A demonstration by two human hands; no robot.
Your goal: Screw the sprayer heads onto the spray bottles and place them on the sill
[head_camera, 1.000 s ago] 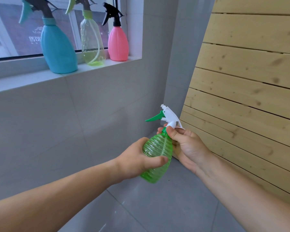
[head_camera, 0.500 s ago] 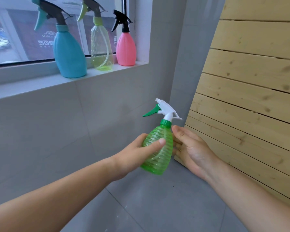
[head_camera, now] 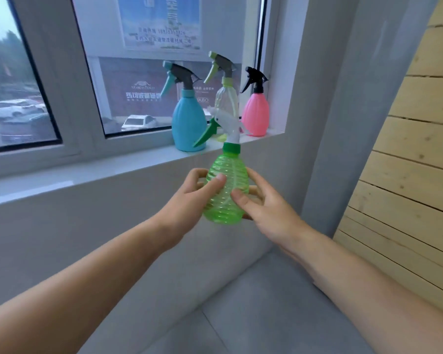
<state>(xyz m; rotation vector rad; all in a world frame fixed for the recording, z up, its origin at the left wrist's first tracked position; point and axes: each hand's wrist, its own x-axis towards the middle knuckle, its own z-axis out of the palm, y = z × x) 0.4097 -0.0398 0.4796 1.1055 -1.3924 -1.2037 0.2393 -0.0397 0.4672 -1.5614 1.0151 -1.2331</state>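
Note:
A ribbed green spray bottle (head_camera: 226, 185) stands upright in the air, just below and in front of the sill (head_camera: 92, 172). Its white sprayer head (head_camera: 226, 125) with a green trigger sits on the green collar. My left hand (head_camera: 189, 198) wraps the bottle's left side, thumb across the front. My right hand (head_camera: 264, 208) holds the right side, thumb on the lower body. On the sill stand a blue bottle (head_camera: 188, 121), a clear yellowish bottle (head_camera: 225, 98) and a pink bottle (head_camera: 255, 114), each with a sprayer head.
The three bottles fill the sill's right end up to the window reveal (head_camera: 281, 98). Bare sill runs left of the blue bottle. A slatted wooden panel (head_camera: 414, 162) leans at the right. Grey tiled wall (head_camera: 74, 238) lies below the sill.
Both hands have lifted the green bottle from low near the floor up to sill height. My right hand moved from the collar down to the bottle's body. The view tilted up.

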